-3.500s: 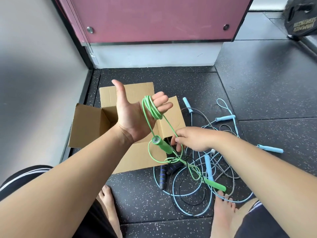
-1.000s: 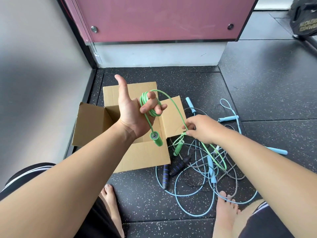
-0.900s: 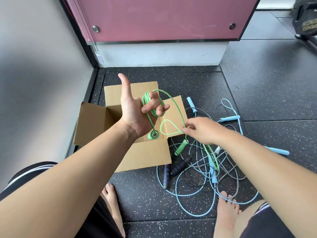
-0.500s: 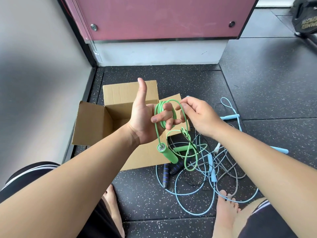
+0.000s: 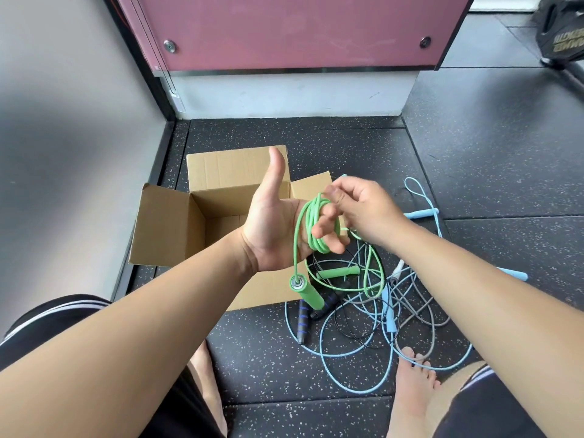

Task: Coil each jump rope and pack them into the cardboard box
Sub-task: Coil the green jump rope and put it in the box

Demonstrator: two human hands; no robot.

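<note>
My left hand [image 5: 278, 226] is raised palm up over the open cardboard box [image 5: 177, 229], thumb pointing up, fingers curled round several loops of the green jump rope [image 5: 311, 222]. One green handle [image 5: 306, 290] hangs below that hand. The other green handle [image 5: 339, 272] lies on the floor. My right hand [image 5: 366, 210] pinches the green cord at the top of the loops, beside my left fingertips. The box interior that I can see holds nothing.
A tangle of light blue [image 5: 357, 374], grey [image 5: 423, 320] and black ropes with dark blue-striped handles [image 5: 301, 324] lies on the speckled black floor, right of the box. My bare feet [image 5: 414, 384] are near it. A grey wall [image 5: 63, 153] stands left, a pink panel [image 5: 284, 30] behind.
My right hand has carried the green cord up from the floor pile and laid another loop round my left fingers. My left hand shifted slightly right; the hanging handle swung.
</note>
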